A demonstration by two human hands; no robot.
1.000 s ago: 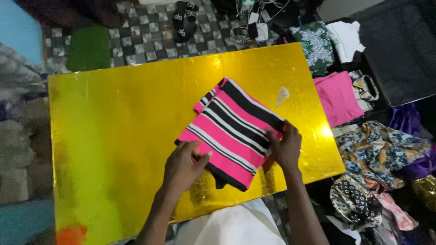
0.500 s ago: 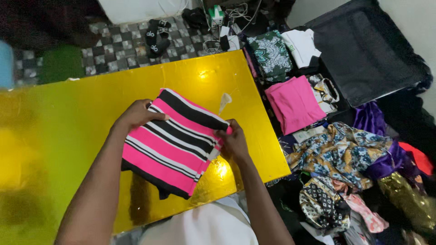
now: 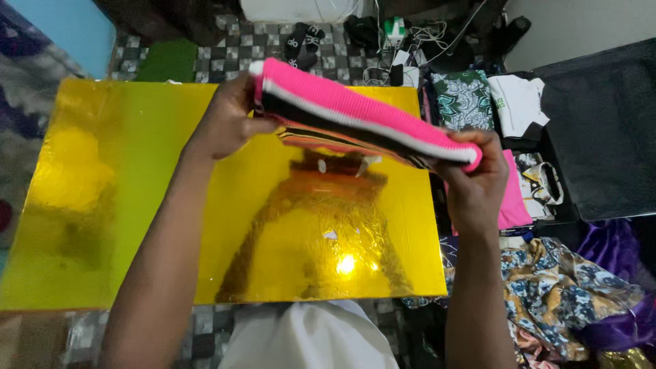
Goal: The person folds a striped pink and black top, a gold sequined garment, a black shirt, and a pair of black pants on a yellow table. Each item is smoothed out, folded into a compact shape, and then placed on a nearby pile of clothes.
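Both hands, the left hand (image 3: 229, 119) and the right hand (image 3: 475, 181), grip the ends of the folded striped cloth (image 3: 362, 119) firmly, keeping it flat and folded above the far edge of the yellow table (image 3: 137, 205).

A lived-in room of a home: checkered floor tiles (image 3: 225, 55), heaped clothes (image 3: 553, 287) at right, an open suitcase (image 3: 601, 123), tangled charger cables (image 3: 403, 41).
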